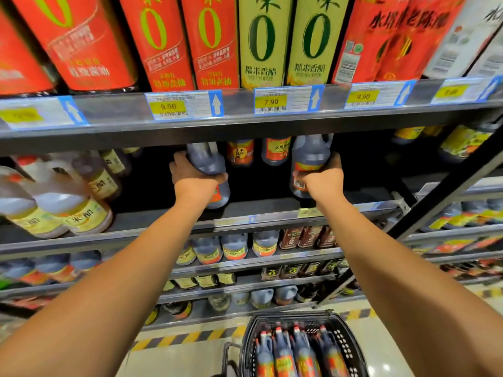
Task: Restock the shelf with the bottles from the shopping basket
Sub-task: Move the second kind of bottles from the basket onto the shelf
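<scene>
Setting: supermarket aisle seen by the head camera, with grey metal shelving (245, 126) stacked in tiers and a pale floor marked by a yellow-and-black striped line (190, 337).
Top tier: tall red-labelled bottles (160, 42) and cream-labelled bottles (262, 42) stand above yellow price tags (270, 102) clipped to the shelf edge.
Middle tier: a dark open bay, with two red-labelled dark bottles (276, 151) standing far back and white-capped clear jugs with yellow labels (79, 205) on the left.
Left hand (194, 180): fingers curled tight around a dark plastic jug with a red label (209, 170); the thumb lies across its near face and the fingers wrap the left side, the jug tilted just above the shelf board.
Right hand (325, 180): closed around a second dark jug with a red-and-orange label (309, 164); the fingers cover its right side and the barcode shows just left of the knuckles.
Basket: a black mesh shopping basket (345, 341) sits on the floor near the bottom, and four dark red-capped jugs (296, 352) lie in it side by side.
</scene>
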`<state>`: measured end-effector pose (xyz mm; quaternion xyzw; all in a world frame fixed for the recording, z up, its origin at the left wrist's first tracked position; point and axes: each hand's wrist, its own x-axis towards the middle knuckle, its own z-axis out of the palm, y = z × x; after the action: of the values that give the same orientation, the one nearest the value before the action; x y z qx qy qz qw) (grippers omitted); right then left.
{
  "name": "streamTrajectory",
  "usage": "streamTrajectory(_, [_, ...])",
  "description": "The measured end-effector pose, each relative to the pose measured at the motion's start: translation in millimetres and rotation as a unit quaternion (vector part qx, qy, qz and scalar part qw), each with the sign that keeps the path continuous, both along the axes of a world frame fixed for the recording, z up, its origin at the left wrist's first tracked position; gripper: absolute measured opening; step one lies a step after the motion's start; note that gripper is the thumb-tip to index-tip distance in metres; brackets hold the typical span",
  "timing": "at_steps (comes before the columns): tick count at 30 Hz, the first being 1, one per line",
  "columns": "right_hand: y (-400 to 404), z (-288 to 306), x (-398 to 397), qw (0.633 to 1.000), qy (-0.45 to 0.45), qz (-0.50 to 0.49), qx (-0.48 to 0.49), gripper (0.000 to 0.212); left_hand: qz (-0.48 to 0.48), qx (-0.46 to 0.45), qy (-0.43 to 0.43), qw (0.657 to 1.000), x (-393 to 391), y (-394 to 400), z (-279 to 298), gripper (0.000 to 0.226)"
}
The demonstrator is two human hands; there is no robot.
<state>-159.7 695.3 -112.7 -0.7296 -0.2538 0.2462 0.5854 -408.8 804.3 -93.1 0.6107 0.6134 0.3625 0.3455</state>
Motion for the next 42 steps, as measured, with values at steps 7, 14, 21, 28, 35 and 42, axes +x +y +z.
streamTrajectory(7, [-3.2,-18.3,7.1,0.998,-0.005,-0.02,0.056,0.055,0.002,0.052,0.004,0.999,8.3,-3.1,-23.3,0.097])
streamTrajectory(14, [-3.5,-35.1,22.1,0.999,-0.029,-0.029,0.003,0.072,-0.054,0.038,0.003,0.998,-10.2,-1.3,-43.8,0.11])
streamTrajectory(21, [23.9,-26.3,35.0,0.996,-0.057,-0.041,0.061,0.028,-0.036,0.031,0.04,0.998,-8.4,18.9,-44.9,0.084])
streamTrajectory(28, [55.5,-31.7,66.2,0.982,-0.175,-0.016,-0.065,0.07,0.016,0.078,0.028,0.996,18.2,54.6,-40.7,0.102])
streamTrajectory(35, [69.6,-29.3,78.6,0.963,-0.253,-0.021,-0.087,0.088,0.033,0.099,0.031,0.994,31.0,79.2,-44.0,0.089])
streamTrajectory(42, [86.5,-28.7,86.7,0.962,-0.251,0.0,-0.105,0.074,0.051,0.077,0.081,0.992,37.8,90.0,-39.5,0.078])
